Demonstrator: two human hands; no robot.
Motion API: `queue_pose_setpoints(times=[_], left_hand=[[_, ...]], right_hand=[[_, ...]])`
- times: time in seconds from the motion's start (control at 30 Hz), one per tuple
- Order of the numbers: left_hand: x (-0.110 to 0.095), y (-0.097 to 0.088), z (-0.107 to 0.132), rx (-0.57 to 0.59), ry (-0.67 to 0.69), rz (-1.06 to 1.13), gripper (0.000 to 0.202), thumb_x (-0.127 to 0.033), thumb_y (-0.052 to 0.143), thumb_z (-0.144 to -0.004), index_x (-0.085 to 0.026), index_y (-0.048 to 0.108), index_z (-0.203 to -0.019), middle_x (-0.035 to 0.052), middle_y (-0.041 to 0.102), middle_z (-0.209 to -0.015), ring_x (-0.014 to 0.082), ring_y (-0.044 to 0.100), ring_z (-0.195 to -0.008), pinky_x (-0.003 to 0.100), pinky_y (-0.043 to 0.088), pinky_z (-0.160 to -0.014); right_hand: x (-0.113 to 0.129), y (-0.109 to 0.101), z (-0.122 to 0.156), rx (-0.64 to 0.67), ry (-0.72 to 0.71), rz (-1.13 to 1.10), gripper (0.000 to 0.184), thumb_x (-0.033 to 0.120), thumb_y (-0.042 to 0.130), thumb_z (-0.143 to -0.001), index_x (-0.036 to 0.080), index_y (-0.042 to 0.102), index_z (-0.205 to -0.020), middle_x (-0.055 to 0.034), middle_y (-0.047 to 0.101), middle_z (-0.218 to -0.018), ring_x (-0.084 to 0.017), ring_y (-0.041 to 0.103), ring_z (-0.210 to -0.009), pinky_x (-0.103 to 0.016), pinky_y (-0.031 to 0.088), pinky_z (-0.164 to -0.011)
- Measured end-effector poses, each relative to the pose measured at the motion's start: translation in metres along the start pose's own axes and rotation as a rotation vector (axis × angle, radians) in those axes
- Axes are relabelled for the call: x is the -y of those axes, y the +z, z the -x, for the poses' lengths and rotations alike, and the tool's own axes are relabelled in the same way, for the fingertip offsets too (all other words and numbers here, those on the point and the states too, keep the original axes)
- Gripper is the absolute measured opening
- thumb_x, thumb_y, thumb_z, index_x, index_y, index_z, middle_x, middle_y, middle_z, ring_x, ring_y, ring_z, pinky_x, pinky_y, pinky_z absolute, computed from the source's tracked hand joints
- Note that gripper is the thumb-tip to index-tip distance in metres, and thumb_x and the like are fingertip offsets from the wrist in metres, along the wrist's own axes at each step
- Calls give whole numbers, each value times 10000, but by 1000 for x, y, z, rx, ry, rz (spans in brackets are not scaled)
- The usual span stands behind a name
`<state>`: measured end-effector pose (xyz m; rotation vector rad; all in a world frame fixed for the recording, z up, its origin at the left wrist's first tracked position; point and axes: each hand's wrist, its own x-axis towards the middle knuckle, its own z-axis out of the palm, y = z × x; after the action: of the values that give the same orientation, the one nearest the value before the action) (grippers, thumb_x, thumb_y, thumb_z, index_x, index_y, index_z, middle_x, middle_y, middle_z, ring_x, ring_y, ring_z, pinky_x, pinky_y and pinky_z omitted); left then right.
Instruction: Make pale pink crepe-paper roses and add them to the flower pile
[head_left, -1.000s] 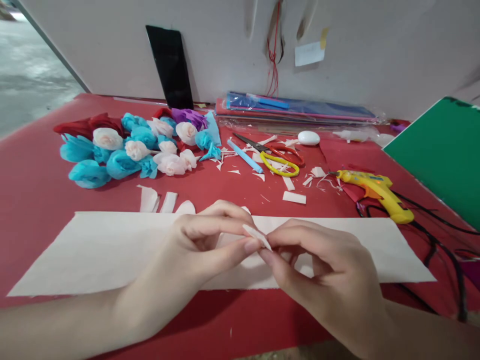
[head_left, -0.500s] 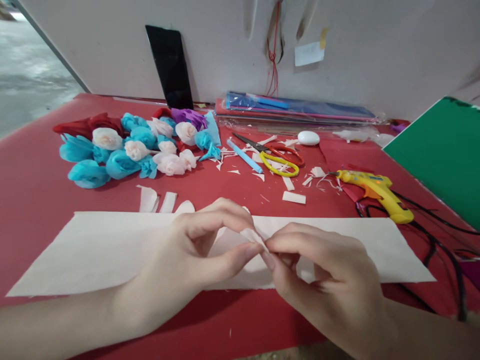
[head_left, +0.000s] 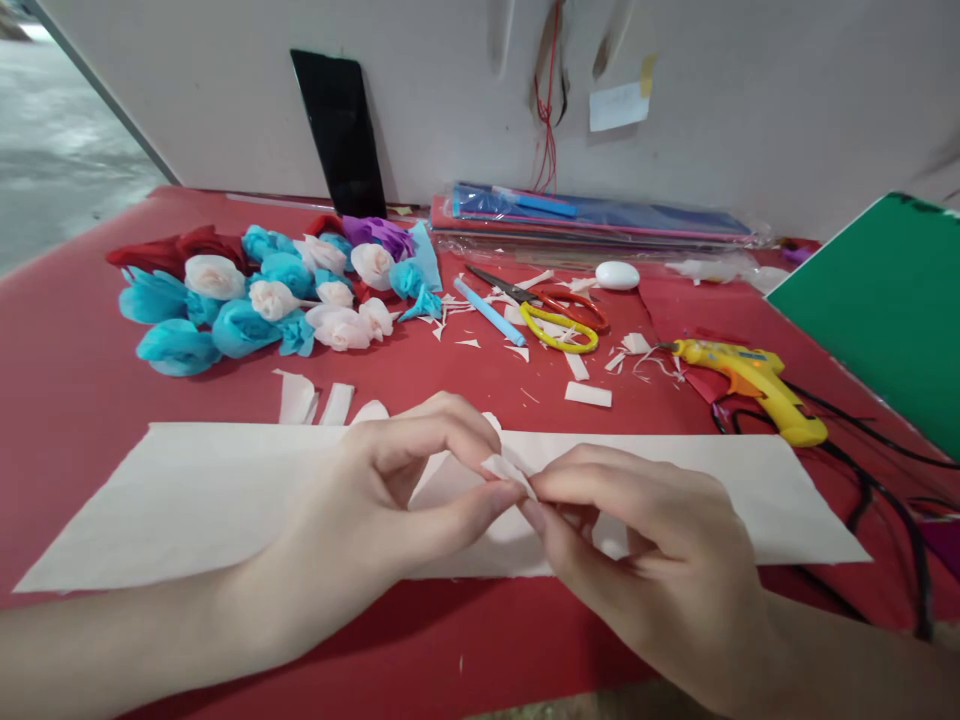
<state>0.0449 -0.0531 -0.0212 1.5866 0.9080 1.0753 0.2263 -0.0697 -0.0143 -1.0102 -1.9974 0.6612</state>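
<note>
My left hand point(head_left: 390, 500) and my right hand point(head_left: 645, 545) meet above a long strip of pale pink crepe paper point(head_left: 187, 500) that lies across the red table point(head_left: 67, 380). Both pinch one small pale pink paper petal point(head_left: 504, 468) between thumb and fingertips, left from the left side, right from the right. The remaining fingers of each hand are curled. Three cut petal pieces point(head_left: 322, 402) lie just beyond the strip.
A heap of blue, pink, red and purple paper flowers point(head_left: 262, 295) sits at the back left. Scissors point(head_left: 555, 315), a blue stick point(head_left: 489, 312), paper scraps and a yellow glue gun point(head_left: 757, 385) with black cables lie at the right. A green sheet point(head_left: 885, 300) leans far right.
The petal has been tilted and worked a little between the fingertips; my left fingers have arched slightly higher. Both hands stay in the same place.
</note>
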Motion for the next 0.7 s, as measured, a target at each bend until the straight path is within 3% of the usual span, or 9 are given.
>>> queue_pose_setpoints(times=[0.4, 0.7], left_hand=[[-3, -11, -6, 199, -4, -191, 142, -93, 633, -777, -223, 685, -751, -41, 660, -757, 109, 623, -773, 198, 483, -726], [3, -14, -13, 198, -101, -75, 155, -110, 679, -758, -247, 731, -709, -58, 678, -720, 81, 625, -693, 160, 474, -667]], right_hand=[[2, -6, -1, 137, 181, -150, 138, 48, 577, -765, 109, 641, -660, 38, 513, -536, -40, 431, -480, -141, 327, -441], [-2, -11, -8, 274, 493, -433, 140, 132, 580, -785, 128, 626, -652, 41, 500, -541, -49, 470, -409, -167, 328, -397]])
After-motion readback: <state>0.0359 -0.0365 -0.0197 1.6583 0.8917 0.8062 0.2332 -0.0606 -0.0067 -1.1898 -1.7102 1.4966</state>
